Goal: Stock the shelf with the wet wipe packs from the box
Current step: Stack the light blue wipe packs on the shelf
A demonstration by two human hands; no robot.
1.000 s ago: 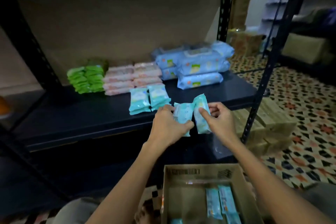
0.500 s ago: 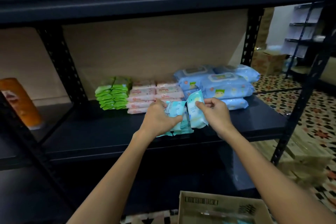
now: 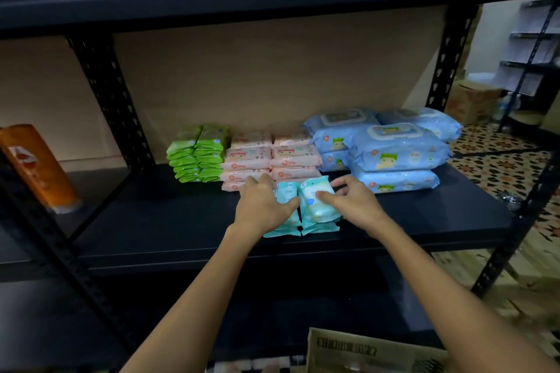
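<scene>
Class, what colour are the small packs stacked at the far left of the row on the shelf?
Bright green packs, clearest in the head view.

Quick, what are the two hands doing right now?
Left hand: rests on the left teal wipe stack, thumb curled round a pack.
Right hand: open, fingertips touching the right teal wipe stack.

No legible text (labels blurred)
</scene>
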